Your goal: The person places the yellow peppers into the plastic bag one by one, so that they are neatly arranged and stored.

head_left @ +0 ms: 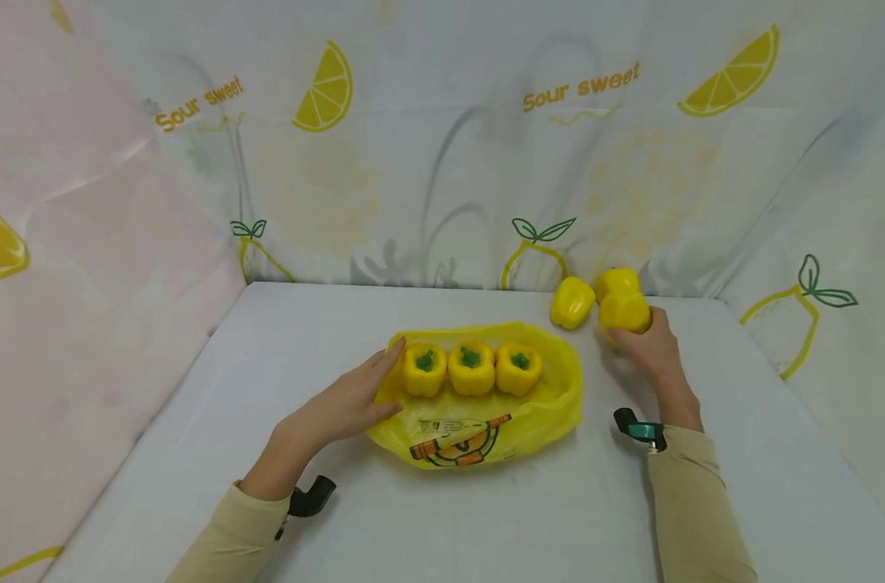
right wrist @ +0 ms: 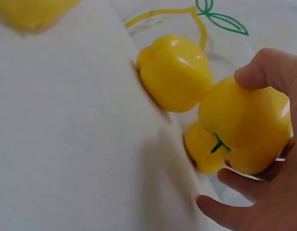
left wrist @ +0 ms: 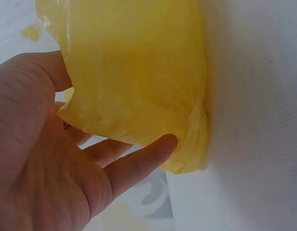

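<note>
My right hand [head_left: 649, 344] grips a yellow bell pepper [right wrist: 247, 125] between thumb and fingers; its green stem points down in the right wrist view. Behind it is another yellow bell pepper [head_left: 617, 281], partly hidden by the held one. To their left lies a third pepper [head_left: 572, 304] on its side. My left hand [head_left: 347, 401], fingers fairly straight, touches the left side of a yellow plastic bag [head_left: 559, 409]. Three yellow peppers [head_left: 471, 369] stand in a row, stems up, in the bag's wide mouth. In the left wrist view the little finger [left wrist: 148, 156] rests against the bag.
A white-covered table [head_left: 515, 518] carries everything. Close behind it hangs a printed cloth wall [head_left: 435, 162] with lemon drawings, and cloth also stands at both sides. The two loose peppers sit near the table's back edge.
</note>
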The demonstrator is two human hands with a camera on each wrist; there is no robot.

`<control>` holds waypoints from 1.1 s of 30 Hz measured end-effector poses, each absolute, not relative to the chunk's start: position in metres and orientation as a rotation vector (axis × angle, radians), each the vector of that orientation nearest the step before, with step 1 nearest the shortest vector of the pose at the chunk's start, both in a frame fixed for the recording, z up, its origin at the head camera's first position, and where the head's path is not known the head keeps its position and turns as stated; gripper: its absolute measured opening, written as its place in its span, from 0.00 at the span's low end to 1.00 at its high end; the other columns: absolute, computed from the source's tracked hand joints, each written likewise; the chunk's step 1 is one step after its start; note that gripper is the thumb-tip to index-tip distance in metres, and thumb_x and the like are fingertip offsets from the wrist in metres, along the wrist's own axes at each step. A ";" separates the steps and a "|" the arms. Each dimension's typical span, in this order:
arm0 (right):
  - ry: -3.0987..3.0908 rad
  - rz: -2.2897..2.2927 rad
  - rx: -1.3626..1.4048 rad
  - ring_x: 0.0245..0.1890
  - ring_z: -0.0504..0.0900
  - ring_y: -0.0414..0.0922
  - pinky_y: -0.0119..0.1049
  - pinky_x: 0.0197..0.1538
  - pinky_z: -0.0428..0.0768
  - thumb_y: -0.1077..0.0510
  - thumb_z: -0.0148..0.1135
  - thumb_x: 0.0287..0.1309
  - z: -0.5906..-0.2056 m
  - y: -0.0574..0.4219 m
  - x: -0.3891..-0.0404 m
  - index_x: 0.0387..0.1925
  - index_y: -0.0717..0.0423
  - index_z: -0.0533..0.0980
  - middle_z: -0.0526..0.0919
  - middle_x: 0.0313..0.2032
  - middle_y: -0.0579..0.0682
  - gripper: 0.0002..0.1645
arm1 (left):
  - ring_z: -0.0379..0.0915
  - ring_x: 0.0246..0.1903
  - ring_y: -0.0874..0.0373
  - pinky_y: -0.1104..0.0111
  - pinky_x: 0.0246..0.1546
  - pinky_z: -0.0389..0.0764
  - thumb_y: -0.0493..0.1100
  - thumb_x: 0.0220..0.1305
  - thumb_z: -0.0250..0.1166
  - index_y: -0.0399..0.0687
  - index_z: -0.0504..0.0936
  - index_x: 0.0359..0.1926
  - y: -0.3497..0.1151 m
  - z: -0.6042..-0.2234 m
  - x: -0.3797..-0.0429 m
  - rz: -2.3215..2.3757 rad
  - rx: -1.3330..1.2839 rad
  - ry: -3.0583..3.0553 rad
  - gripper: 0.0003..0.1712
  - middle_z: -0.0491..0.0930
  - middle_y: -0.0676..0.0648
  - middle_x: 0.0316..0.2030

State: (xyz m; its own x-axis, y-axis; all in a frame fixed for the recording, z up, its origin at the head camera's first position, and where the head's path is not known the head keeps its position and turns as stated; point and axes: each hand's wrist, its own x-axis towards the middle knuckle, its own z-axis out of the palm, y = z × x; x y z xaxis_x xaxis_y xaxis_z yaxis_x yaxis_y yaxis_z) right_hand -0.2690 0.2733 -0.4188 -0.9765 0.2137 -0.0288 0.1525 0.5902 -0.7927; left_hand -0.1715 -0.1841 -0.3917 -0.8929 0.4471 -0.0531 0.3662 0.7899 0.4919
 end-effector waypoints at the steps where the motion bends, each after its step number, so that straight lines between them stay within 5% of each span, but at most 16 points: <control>1: -2.713 1.365 -0.306 0.60 0.66 0.62 0.55 0.60 0.69 0.39 0.60 0.59 -0.415 0.273 -0.268 0.74 0.61 0.49 0.64 0.66 0.68 0.53 | 0.53 0.74 0.38 0.44 0.72 0.61 0.48 0.68 0.64 0.54 0.37 0.80 -0.184 -0.392 -0.171 0.722 0.643 2.814 0.53 0.49 0.35 0.77; 7: -2.551 1.477 -0.188 0.56 0.66 0.53 0.41 0.53 0.67 0.44 0.65 0.58 -0.398 0.270 -0.262 0.70 0.59 0.51 0.64 0.63 0.61 0.49 | 0.54 0.74 0.37 0.44 0.72 0.61 0.49 0.68 0.64 0.54 0.37 0.80 -0.185 -0.392 -0.171 0.713 0.646 2.825 0.53 0.50 0.34 0.77; 15: -2.342 1.624 -0.009 0.50 0.65 0.37 0.28 0.51 0.69 0.55 0.71 0.56 -0.378 0.258 -0.257 0.66 0.49 0.57 0.63 0.53 0.35 0.42 | 0.53 0.75 0.38 0.45 0.72 0.61 0.49 0.68 0.64 0.56 0.36 0.80 -0.184 -0.393 -0.172 0.718 0.637 2.811 0.53 0.49 0.36 0.77; 24: -2.404 1.469 0.207 0.54 0.66 0.39 0.22 0.52 0.71 0.55 0.74 0.54 -0.345 0.227 -0.239 0.72 0.45 0.60 0.63 0.65 0.48 0.47 | 0.52 0.75 0.40 0.45 0.73 0.60 0.46 0.67 0.65 0.56 0.37 0.80 -0.185 -0.391 -0.172 0.727 0.635 2.809 0.54 0.50 0.38 0.78; 33: -2.407 1.320 0.601 0.52 0.70 0.40 0.21 0.50 0.74 0.64 0.77 0.48 -0.331 0.195 -0.223 0.70 0.45 0.65 0.68 0.64 0.49 0.49 | 0.52 0.75 0.39 0.45 0.73 0.61 0.37 0.64 0.66 0.55 0.37 0.80 -0.186 -0.388 -0.171 0.725 0.642 2.809 0.56 0.51 0.37 0.77</control>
State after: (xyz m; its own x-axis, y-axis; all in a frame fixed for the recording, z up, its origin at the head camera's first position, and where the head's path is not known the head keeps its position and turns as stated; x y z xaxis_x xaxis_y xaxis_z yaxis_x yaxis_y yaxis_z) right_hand -0.2232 0.1946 -0.3311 -0.8566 -0.2032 0.4742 -0.5091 0.4818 -0.7132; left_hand -0.1709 -0.1857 -0.3881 -0.8928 0.4470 -0.0551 0.3646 0.7891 0.4944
